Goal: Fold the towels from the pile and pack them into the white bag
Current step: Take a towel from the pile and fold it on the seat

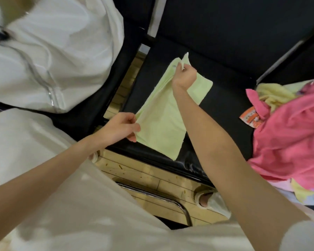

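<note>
A person folds a pale green towel [163, 116] over a black padded seat [225, 113], between the white bag [49, 57] on one side and the pile of pink and yellow towels [286, 127] on the other. The fold looks liable to go crooked or spill off the seat's near edge if either corner slips. The left hand [120, 128] pinches the towel's near corner between thumb and curled fingers, while the right hand [184, 77], closed tight, grips the doubled far corner.

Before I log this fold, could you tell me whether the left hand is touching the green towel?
Touching: the head view shows the left hand pinching the green towel at its near corner.
</note>
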Tool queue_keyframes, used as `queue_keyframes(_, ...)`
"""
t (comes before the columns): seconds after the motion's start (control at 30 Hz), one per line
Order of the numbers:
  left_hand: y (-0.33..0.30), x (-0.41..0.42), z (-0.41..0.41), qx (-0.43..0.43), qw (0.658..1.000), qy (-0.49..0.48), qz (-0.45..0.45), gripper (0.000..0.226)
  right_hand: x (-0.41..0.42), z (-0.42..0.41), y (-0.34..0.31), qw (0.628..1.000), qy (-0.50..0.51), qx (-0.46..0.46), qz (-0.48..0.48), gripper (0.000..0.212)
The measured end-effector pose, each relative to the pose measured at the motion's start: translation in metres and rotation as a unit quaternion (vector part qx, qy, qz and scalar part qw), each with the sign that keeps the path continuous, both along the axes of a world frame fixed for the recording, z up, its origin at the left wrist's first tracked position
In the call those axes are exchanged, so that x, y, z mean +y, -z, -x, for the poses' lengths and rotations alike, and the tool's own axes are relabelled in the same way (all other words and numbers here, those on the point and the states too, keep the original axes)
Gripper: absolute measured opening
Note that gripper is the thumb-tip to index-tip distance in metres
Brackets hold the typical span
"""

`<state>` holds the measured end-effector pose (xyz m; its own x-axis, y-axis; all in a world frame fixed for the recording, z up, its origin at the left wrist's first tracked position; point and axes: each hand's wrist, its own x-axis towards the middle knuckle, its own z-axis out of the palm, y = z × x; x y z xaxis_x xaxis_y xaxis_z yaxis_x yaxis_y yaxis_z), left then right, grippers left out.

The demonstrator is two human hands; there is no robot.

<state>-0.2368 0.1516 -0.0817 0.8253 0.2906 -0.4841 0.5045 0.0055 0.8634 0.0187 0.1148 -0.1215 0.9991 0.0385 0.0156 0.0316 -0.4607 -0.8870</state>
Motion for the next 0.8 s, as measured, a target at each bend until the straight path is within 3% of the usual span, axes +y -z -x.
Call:
queue_keyframes(0.07,0.005,0.006,0.002,0.051,0.995,0.031,-0.077,0.015,0.007,-0.001,0.009,0.999,-0.013,0.019,0.037,0.049)
queue_keyframes(0.17,0.012,0.01,0.005,0.099,0.965,0.099,-0.222,0.016,0.012,0.01,0.01,0.996,-0.048,0.055,0.05,0.016)
queue_keyframes(0.23,0.015,0.009,0.008,0.125,0.933,0.109,-0.32,0.018,0.007,0.023,0.007,0.993,-0.077,0.038,0.077,0.027)
queue_keyframes(0.3,0.016,0.005,0.011,0.099,0.907,0.081,-0.402,0.018,-0.01,0.042,0.004,0.991,-0.109,0.016,0.079,0.024)
queue_keyframes(0.37,0.017,0.002,0.014,-0.007,0.887,0.072,-0.457,0.026,-0.038,0.065,0.006,0.985,-0.159,0.025,0.07,0.016)
queue_keyframes(0.43,0.014,0.0,0.013,-0.113,0.873,0.123,-0.458,0.026,-0.074,0.088,0.008,0.968,-0.233,0.041,0.078,0.012)
queue_keyframes(0.5,0.01,-0.003,0.011,-0.153,0.866,0.211,-0.426,0.02,-0.112,0.11,0.004,0.945,-0.303,0.047,0.114,0.017)
queue_keyframes(0.63,0.011,-0.014,0.006,-0.114,0.838,0.332,-0.417,0.024,-0.179,0.137,-0.015,0.896,-0.395,0.031,0.202,0.028)
queue_keyframes(0.8,0.019,-0.01,0.0,-0.074,0.828,0.356,-0.427,0.026,-0.215,0.149,-0.018,0.777,-0.523,-0.06,0.346,0.053)
